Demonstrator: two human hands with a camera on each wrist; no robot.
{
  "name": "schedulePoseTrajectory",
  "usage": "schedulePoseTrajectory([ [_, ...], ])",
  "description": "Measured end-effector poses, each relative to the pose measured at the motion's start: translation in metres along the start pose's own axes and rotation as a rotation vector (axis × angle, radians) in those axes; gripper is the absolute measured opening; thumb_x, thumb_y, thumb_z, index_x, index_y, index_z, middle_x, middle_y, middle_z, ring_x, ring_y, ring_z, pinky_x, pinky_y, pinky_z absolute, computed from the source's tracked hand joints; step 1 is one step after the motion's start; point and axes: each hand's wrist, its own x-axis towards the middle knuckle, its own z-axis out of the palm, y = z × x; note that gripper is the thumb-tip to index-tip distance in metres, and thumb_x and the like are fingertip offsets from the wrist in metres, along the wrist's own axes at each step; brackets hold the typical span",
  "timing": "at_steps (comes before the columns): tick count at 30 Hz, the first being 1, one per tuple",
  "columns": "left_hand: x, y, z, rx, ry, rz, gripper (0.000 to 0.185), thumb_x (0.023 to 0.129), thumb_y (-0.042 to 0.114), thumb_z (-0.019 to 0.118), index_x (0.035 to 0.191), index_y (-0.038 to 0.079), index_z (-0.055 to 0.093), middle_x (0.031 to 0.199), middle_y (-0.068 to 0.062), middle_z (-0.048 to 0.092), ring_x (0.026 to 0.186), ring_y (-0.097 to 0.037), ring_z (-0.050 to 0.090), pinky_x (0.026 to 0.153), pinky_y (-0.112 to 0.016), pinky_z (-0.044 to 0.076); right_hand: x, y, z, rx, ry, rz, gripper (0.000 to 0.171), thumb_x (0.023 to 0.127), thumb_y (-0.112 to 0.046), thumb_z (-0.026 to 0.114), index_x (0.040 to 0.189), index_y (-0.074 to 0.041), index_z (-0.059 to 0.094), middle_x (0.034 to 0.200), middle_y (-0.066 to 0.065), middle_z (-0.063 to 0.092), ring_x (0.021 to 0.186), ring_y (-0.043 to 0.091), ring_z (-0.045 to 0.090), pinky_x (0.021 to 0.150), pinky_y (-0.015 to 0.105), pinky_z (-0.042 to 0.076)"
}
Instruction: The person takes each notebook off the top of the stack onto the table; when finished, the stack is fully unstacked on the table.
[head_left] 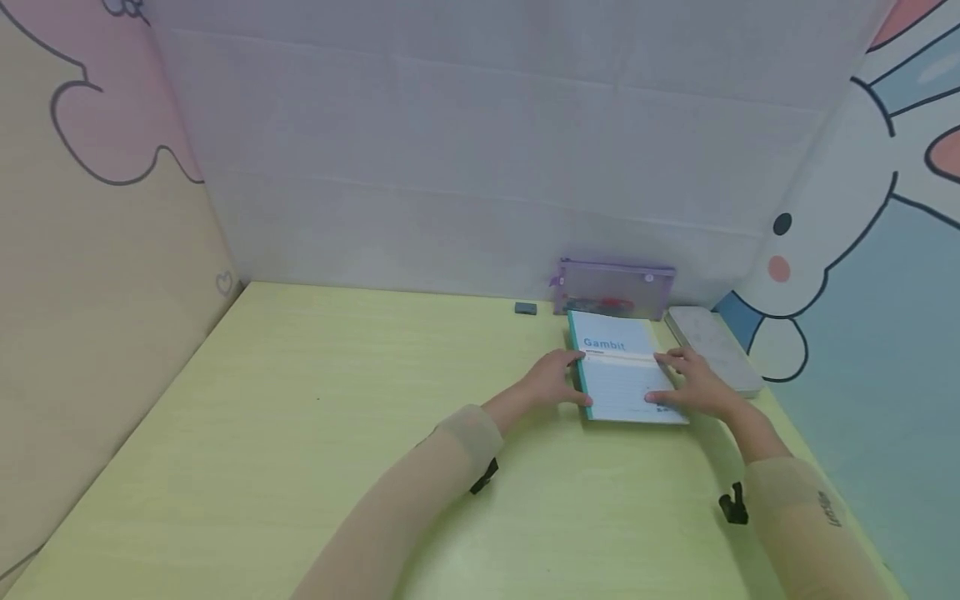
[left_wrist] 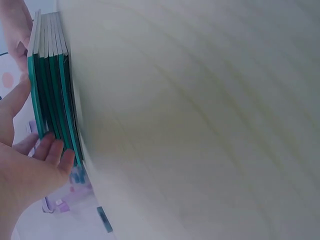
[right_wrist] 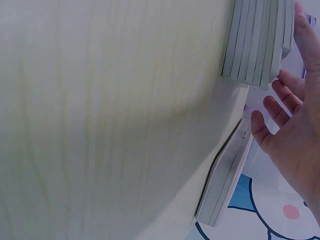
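Stack of teal-spined white notebooks (head_left: 626, 379) right of centre on yellow worktop (head_left: 337, 433). Left hand (head_left: 551, 383) fingers straight against spines; right hand (head_left: 693, 387) fingers spread on cover. Step judged: squaring stack. Next needs even two-sided pressure.

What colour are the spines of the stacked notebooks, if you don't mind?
Teal green, clearest in the left wrist view: spines.

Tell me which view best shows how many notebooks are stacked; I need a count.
The left wrist view: the stack of notebooks shows its green spines edge-on, separable, with the left hand touching them. The right wrist view shows the grey page edges. The head view shows only the top cover.
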Motion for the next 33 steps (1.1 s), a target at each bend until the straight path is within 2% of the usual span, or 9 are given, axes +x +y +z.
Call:
schedulePoseTrajectory([
  [4,-0.004,0.002,-0.002,0.015,0.034,0.035,0.086,0.07,0.034,0.083,0.142,0.012,0.042,0.137,-0.006,0.049,0.122,-0.018,0.048,0.104,-0.027,0.038,0.001,-0.001,0.003,0.007,0.017,0.011,0.1,0.073,-0.052,0.075,0.144,0.003,0.031,0.138,0.031,0.031,0.121,0.048,0.034,0.095,0.066,0.032],
  [8,-0.006,0.004,-0.003,0.023,0.057,0.039,0.086,0.07,0.034,0.084,0.142,0.015,0.042,0.135,-0.005,0.049,0.121,-0.016,0.049,0.102,-0.026,0.04,0.003,-0.003,0.004,0.045,0.032,-0.03,0.104,0.073,-0.047,0.077,0.147,0.002,0.023,0.141,0.028,0.035,0.116,0.044,0.041,0.091,0.061,0.037],
  [13,-0.008,0.002,-0.002,0.003,0.079,0.036,0.088,0.069,0.033,0.084,0.143,0.018,0.041,0.134,-0.004,0.049,0.119,-0.016,0.05,0.101,-0.026,0.041,0.003,-0.006,0.003,0.123,0.03,-0.053,0.094,0.078,-0.039,0.076,0.148,-0.004,0.024,0.14,0.027,0.037,0.112,0.04,0.042,0.087,0.053,0.039],
  [16,-0.01,0.001,-0.003,-0.048,0.087,0.036,0.091,0.068,0.03,0.085,0.144,0.016,0.039,0.133,-0.003,0.049,0.117,-0.016,0.052,0.097,-0.024,0.043,0.001,-0.009,-0.001,0.152,0.032,-0.029,0.084,0.082,-0.037,0.073,0.147,-0.006,0.03,0.14,0.026,0.038,0.115,0.042,0.04,0.088,0.055,0.037],
  [20,-0.012,-0.001,-0.006,-0.145,0.09,0.037,0.092,0.068,0.024,0.085,0.145,0.014,0.036,0.131,-0.003,0.05,0.106,-0.011,0.057,0.085,-0.018,0.047,0.001,-0.011,-0.006,0.145,0.068,-0.04,0.073,0.083,-0.035,0.072,0.142,-0.007,0.04,0.14,0.024,0.042,0.116,0.042,0.041,0.089,0.056,0.037],
  [25,-0.014,-0.004,-0.016,-0.335,0.118,0.036,0.088,0.07,0.006,0.082,0.145,0.012,0.036,0.127,-0.005,0.05,0.085,-0.006,0.06,0.071,-0.016,0.05,0.001,-0.018,-0.012,0.183,0.108,-0.081,0.068,0.086,-0.031,0.07,0.143,-0.009,0.041,0.133,0.018,0.045,0.108,0.032,0.045,0.08,0.033,0.044],
  [28,-0.016,-0.007,-0.024,-0.388,0.15,0.042,0.086,0.071,0.0,0.08,0.145,0.013,0.037,0.125,-0.005,0.05,0.078,-0.005,0.06,0.067,-0.016,0.051,0.001,-0.028,-0.016,0.232,0.102,-0.128,0.069,0.087,-0.025,0.069,0.145,-0.01,0.036,0.137,0.016,0.039,0.108,0.029,0.047,0.081,0.025,0.048],
  [30,-0.017,-0.01,-0.03,-0.394,0.162,0.046,0.086,0.072,0.0,0.08,0.145,0.013,0.037,0.124,-0.004,0.05,0.077,-0.005,0.06,0.067,-0.017,0.052,0.001,-0.036,-0.019,0.253,0.094,-0.157,0.07,0.087,-0.021,0.069,0.146,-0.01,0.034,0.141,0.018,0.035,0.109,0.03,0.05,0.085,0.026,0.05],
  [33,-0.019,-0.014,-0.04,-0.39,0.165,0.053,0.086,0.072,0.0,0.08,0.146,0.014,0.037,0.124,-0.005,0.05,0.077,-0.006,0.061,0.068,-0.018,0.052,0.003,-0.048,-0.025,0.278,0.079,-0.182,0.072,0.087,-0.017,0.069,0.147,-0.009,0.031,0.145,0.021,0.03,0.11,0.035,0.054,0.088,0.035,0.051],
])
